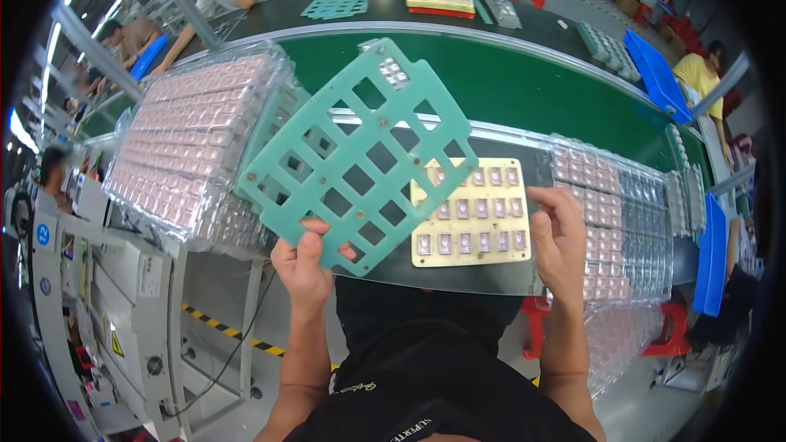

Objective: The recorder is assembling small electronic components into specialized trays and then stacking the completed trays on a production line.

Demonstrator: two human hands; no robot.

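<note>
Dark bench (491,278) bears the cream tray (483,227) of pinkish pieces (484,242); left of it, the left hand (303,266) pinches a green windowed plate (350,150) one-handed, so the corner overlapping the tray might sag and jolt pieces (the right hand (562,241), fingers parted, is right of the tray).

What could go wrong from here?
1. The left hand holds the green frame near one end only, so it could tip or slip.
2. The frame overlaps a corner of the cream tray in this view; if lowered carelessly, it might knock the pink pieces. Contact can't be judged.
3. The right hand is beside the tray's right edge and could nudge it.
</note>
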